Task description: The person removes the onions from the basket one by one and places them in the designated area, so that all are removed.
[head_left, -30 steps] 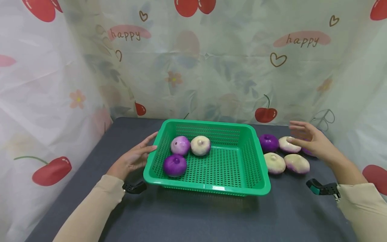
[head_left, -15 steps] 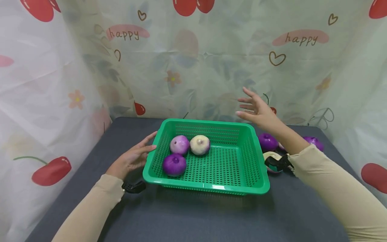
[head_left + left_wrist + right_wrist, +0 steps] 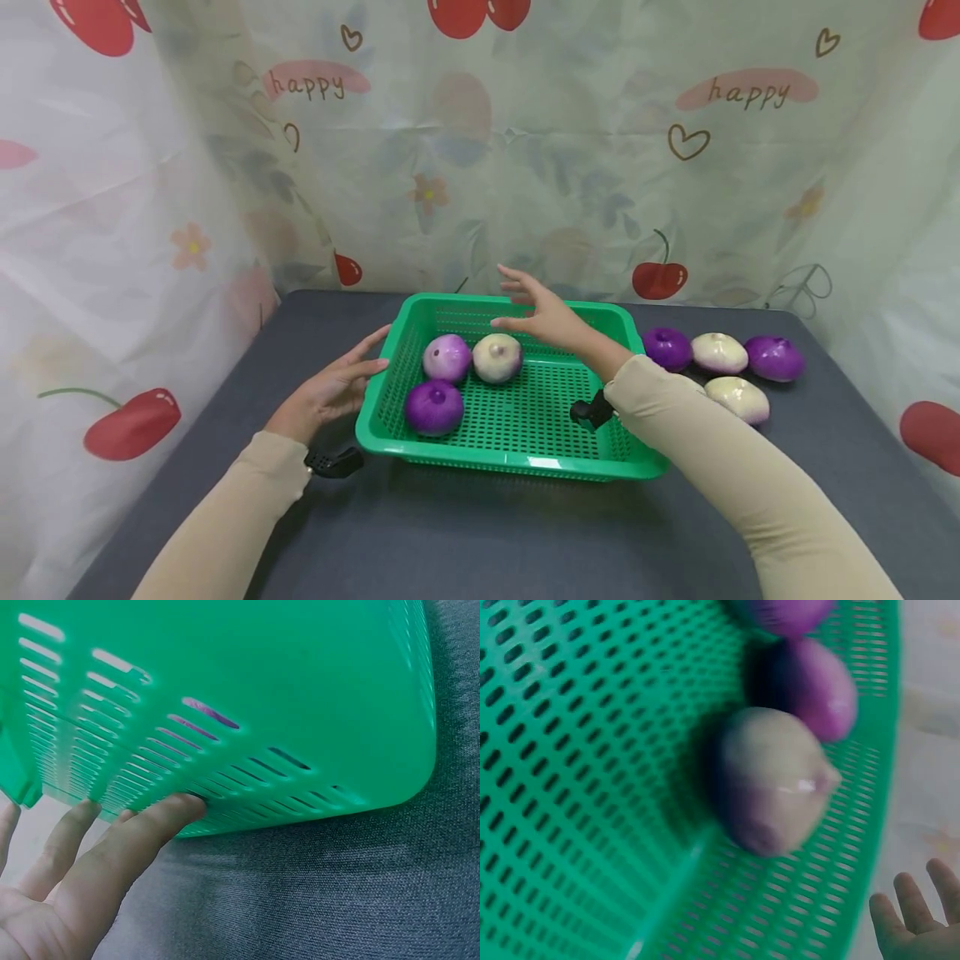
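A green plastic basket (image 3: 525, 464) stands on the dark table. On its left side lies the left hand (image 3: 330, 395), fingers spread and extended; in the left wrist view its fingertips (image 3: 184, 806) touch the slotted wall. Above the basket's back part hovers the right hand (image 3: 553, 321), fingers apart and holding nothing. Just below it, inside the basket, sits a cream-and-purple turnip-like vegetable (image 3: 498, 360). Beside that are a light purple onion (image 3: 447, 359) and a dark purple onion (image 3: 434, 408). The right wrist view shows the cream vegetable (image 3: 772, 780) with the right fingers off to its lower right.
Right of the basket lie two purple onions, one near (image 3: 667, 348) and one farther right (image 3: 775, 358), with cream vegetables (image 3: 738, 398) among them. The right sleeve (image 3: 720, 442) partly covers this group. A printed curtain (image 3: 525, 167) hangs behind and beside the table (image 3: 487, 542).
The right hand has moved left from over the vegetables on the right, rising over the basket's right end, to above the basket. The left hand and basket have stayed put.
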Demonstrator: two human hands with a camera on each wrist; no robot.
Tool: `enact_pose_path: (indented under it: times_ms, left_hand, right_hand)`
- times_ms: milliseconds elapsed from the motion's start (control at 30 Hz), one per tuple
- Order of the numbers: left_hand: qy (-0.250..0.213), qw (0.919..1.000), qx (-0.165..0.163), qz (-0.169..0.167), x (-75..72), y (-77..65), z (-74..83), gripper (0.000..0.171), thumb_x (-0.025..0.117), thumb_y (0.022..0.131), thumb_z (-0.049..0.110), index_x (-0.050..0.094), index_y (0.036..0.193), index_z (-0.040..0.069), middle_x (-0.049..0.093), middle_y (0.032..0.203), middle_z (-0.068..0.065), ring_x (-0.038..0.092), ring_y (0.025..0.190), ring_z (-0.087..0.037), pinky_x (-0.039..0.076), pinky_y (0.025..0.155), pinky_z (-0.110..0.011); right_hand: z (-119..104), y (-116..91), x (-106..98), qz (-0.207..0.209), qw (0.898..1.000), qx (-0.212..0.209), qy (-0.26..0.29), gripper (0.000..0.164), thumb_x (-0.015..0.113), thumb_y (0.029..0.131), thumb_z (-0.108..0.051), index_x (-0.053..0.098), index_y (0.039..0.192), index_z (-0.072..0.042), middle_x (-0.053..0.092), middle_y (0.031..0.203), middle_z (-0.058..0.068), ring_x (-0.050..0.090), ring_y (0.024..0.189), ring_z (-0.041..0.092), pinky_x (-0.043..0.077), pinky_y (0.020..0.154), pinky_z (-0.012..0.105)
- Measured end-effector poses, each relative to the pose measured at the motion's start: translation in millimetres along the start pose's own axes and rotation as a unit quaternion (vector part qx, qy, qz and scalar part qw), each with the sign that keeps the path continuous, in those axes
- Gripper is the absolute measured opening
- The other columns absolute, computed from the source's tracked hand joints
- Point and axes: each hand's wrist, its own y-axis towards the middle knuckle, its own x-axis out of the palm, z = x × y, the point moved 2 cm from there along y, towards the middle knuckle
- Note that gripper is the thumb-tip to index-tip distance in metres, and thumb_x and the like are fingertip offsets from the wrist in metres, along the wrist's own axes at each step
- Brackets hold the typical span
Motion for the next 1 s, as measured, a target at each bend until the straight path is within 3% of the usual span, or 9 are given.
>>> enact_pose_path:
  times_ms: [200, 367, 567, 833, 1000]
  left_hand:
    - [0.006, 1.0, 0.002, 0.001, -2.3, 1.9, -2.3, 0.068, 0.044, 0.103, 0.011, 0.009, 0.156, 0.037, 0.041, 0.137, -0.011, 0.063, 0.107, -0.022, 0.054, 0.085, -0.046]
    - [0.013, 0.9999, 0.0, 0.007, -2.1, 2.2, -3.1, 0.069, 0.045, 0.103, 0.012, 0.008, 0.155, 0.037, 0.035, 0.143, -0.015, 0.063, 0.108, -0.022, 0.053, 0.086, -0.047]
    - [0.015, 0.9998, -0.001, 0.012, -1.5, 2.5, -2.2, 0.069, 0.046, 0.103, 0.013, 0.009, 0.155, 0.038, 0.03, 0.149, -0.018, 0.063, 0.108, -0.022, 0.053, 0.086, -0.049]
    - [0.01, 0.9999, -0.004, 0.008, -2.0, 2.3, -2.6, 0.068, 0.045, 0.103, 0.013, 0.01, 0.155, 0.038, 0.032, 0.146, -0.016, 0.063, 0.108, -0.022, 0.053, 0.086, -0.049]
    - [0.011, 0.9999, -0.003, 0.006, -2.0, 1.9, -2.2, 0.068, 0.046, 0.103, 0.013, 0.01, 0.155, 0.038, 0.033, 0.146, -0.015, 0.062, 0.109, -0.022, 0.053, 0.087, -0.049]
  right_hand:
    - [21.7, 8.8, 24.6, -0.049, 0.997, 0.04, -0.048, 0.081, 0.074, 0.086, -0.024, 0.029, 0.153, -0.025, 0.033, 0.154, 0.012, 0.03, 0.142, 0.037, 0.035, 0.108, 0.055]
    - [32.0, 12.2, 34.6, -0.083, 0.993, 0.065, -0.051, 0.084, 0.077, 0.083, -0.015, 0.03, 0.152, -0.017, 0.032, 0.154, 0.017, 0.03, 0.141, 0.039, 0.042, 0.102, 0.051]
    - [37.6, 15.3, 38.0, -0.107, 0.988, 0.074, -0.077, 0.081, 0.078, 0.08, -0.008, 0.037, 0.149, -0.014, 0.037, 0.152, 0.016, 0.038, 0.138, 0.035, 0.044, 0.1, 0.045]
    - [42.8, 10.9, 41.8, -0.182, 0.973, 0.085, -0.116, 0.08, 0.081, 0.078, -0.012, 0.041, 0.146, -0.008, 0.041, 0.144, 0.017, 0.052, 0.118, 0.03, 0.048, 0.094, 0.038]
    - [40.0, 9.6, 38.2, -0.178, 0.973, 0.083, -0.122, 0.078, 0.082, 0.077, -0.014, 0.043, 0.144, -0.009, 0.043, 0.143, 0.016, 0.054, 0.114, 0.027, 0.049, 0.09, 0.035]
